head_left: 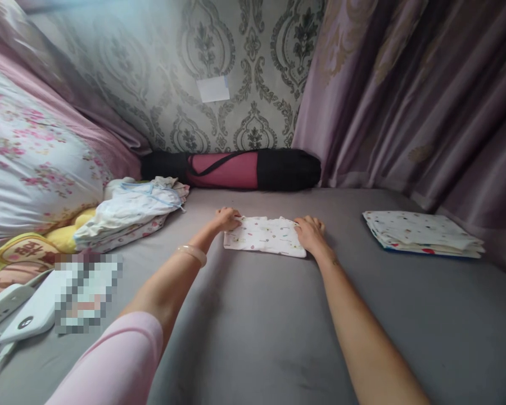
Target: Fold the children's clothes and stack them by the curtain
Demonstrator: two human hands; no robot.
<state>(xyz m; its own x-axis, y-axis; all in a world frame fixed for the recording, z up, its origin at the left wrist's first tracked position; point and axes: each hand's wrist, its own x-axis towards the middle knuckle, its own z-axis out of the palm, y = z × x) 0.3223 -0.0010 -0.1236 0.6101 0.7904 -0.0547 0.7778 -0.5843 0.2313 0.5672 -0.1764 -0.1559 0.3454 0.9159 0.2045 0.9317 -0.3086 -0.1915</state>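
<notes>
A white cloth [265,236] with small coloured prints lies folded into a flat rectangle on the grey sheet, straight in front of me. Its upper left corner is pinched by my left hand [229,219], whose fingers are curled. At the right end, my right hand [312,233] has its fingers bent over the cloth's edge. Whether the cloth is a garment or a plain piece cannot be made out. Both arms reach forward, with a pale bangle [193,254] on the left wrist.
A stack of folded printed cloths [421,233] lies to the right. On the left are a loose pile of baby clothes [130,208], a power strip [6,304] and a white power bank [37,309]. A black-and-pink long bag [227,170] lies along the wall.
</notes>
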